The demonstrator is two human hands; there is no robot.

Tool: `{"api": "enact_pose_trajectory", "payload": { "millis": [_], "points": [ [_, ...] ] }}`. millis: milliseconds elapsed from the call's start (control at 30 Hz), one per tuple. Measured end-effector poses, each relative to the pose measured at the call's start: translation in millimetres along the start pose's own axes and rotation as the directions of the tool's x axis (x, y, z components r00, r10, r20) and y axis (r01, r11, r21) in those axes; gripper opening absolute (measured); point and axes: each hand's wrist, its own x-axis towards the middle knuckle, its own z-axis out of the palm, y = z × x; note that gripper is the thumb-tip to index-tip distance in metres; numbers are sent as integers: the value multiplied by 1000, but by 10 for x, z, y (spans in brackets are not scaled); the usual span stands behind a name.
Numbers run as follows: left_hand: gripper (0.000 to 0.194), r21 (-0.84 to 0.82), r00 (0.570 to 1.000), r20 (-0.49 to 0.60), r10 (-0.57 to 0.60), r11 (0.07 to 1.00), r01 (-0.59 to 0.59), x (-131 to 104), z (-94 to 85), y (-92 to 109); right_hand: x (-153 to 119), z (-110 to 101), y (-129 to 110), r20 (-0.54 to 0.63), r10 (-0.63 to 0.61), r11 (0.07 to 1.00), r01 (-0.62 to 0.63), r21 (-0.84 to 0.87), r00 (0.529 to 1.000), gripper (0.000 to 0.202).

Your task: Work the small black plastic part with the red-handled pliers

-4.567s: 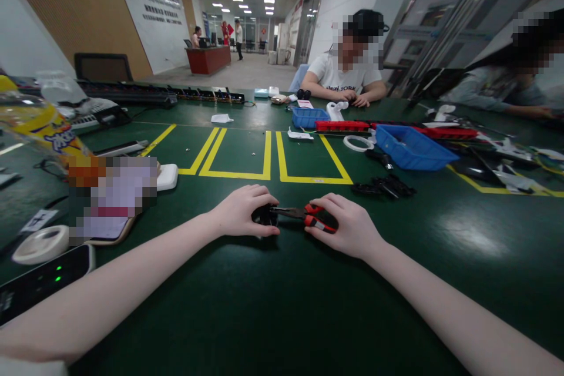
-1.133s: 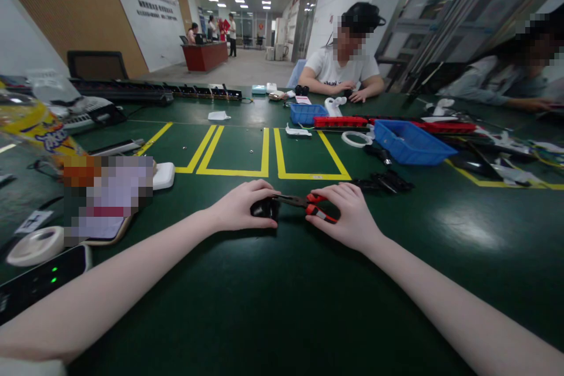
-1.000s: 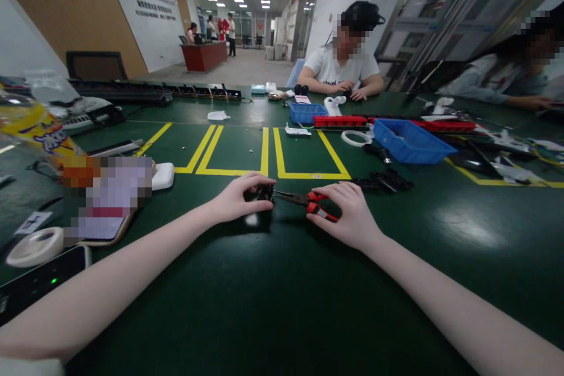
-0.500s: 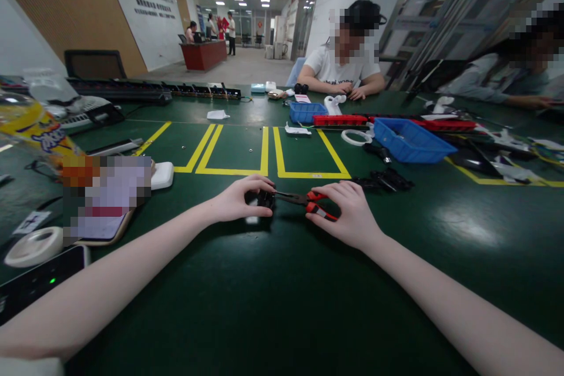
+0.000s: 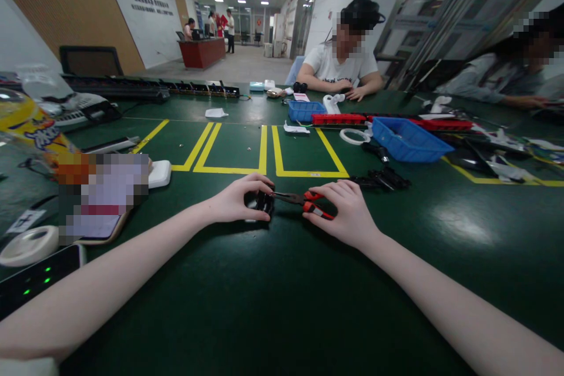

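Note:
Thumb and fingers of my left hand (image 5: 244,198) are closed round a small black part (image 5: 265,202), whose exact kind I cannot make out. My right hand (image 5: 346,210) grips red-handled needle-nose pliers (image 5: 292,198) by the handles. The pliers' jaws point left, and their tips meet the upper right side of the black part. Whether the jaws pinch anything is too small to tell. Just beyond my right hand lies a pile of similar black parts (image 5: 382,178) on the green table (image 5: 282,305).
Yellow tape outlines (image 5: 229,171) mark the table ahead. Right of them stand a blue bin (image 5: 409,141) and a white ring (image 5: 355,136). On the left are a phone (image 5: 103,205), a white case (image 5: 159,174), a tape roll (image 5: 30,245) and a bottle (image 5: 37,135). A person (image 5: 343,64) sits opposite.
The view has shifted slightly. Both hands keep their hold, and the black part looks slightly turned in my left fingers. More green lights show on the device at the left.

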Motion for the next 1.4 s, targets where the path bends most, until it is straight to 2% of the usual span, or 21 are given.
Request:
{"api": "enact_pose_trajectory", "payload": {
  "millis": [233,533,767,933,1233,1400],
  "points": [
    [54,1,1000,11,4,1000,-4,4,-3,28,-1,8,-4,37,-19,1000,18,13,999,40],
    [59,27,1000,17,-4,1000,4,1,0,36,8,-5,-22,85,8,999,-11,38,996,37],
    [80,71,999,33,-16,997,14,-7,37,-15,-10,6,-29,112,-5,999,0,52,994,39],
    [78,123,997,73,-17,992,8,-10,44,-1,-8,24,-20,136,-6,999,1,34,991,38],
    [79,320,998,68,-15,947,-8,-4,63,15,-1,29,6,149,-8,1000,7,6,989,42],
    [73,367,998,61,-2,930,-20,0,73,32,2,26,-5,151,-4,1000,2,10,988,42]
  ]
}}
